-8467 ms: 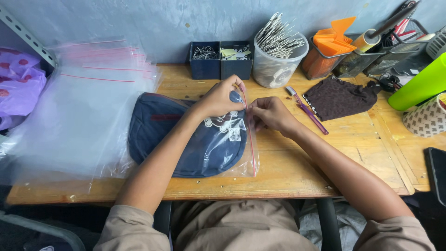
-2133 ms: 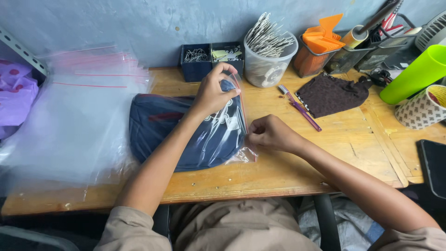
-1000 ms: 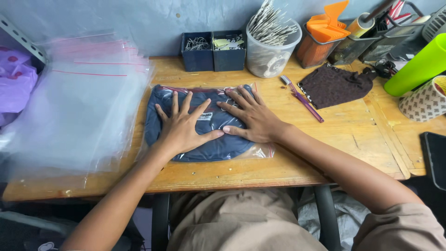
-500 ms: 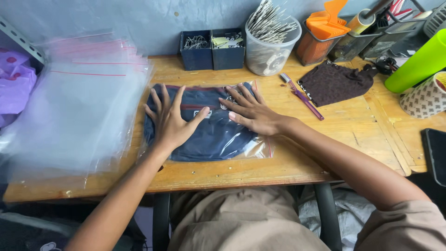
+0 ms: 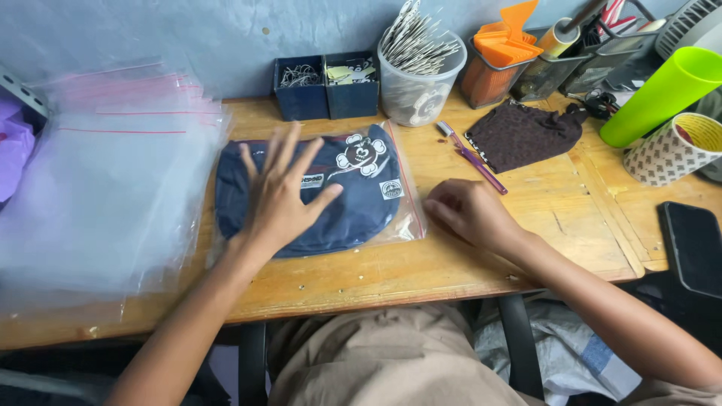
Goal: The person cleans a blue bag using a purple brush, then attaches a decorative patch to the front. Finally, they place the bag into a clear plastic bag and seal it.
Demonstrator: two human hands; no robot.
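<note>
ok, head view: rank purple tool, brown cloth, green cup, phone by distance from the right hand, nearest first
From the right hand:
1. purple tool, just beyond it
2. brown cloth, farther back and to its right
3. phone and green cup, far right; too close to call

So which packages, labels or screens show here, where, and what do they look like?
Sealed clear bag: desk centre, under left hand, holding navy garment.
White patch labels: on that garment, small.
Stack of empty clear bags: left, red zip strips.
Phone: right edge, dark screen.
</note>
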